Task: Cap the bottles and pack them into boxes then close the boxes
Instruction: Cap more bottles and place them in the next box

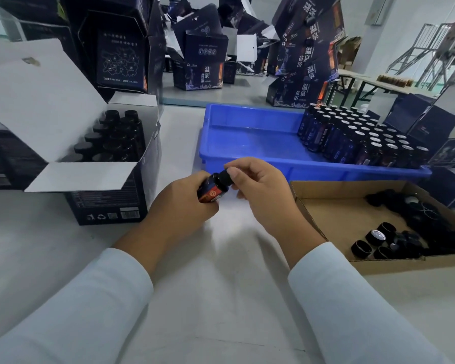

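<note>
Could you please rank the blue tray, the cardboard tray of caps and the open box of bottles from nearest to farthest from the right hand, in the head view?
From the right hand:
1. Blue tray, just behind the fingers.
2. Cardboard tray of caps, close on its right.
3. Open box of bottles, far left, beyond the left hand.

White table [221,298] in foreground; pale walls [415,35]; folding tables [365,84] and metal frame racks [431,48] far right; even light.

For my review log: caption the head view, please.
Left hand holds a small dark bottle while right hand twists on its black cap.
</note>
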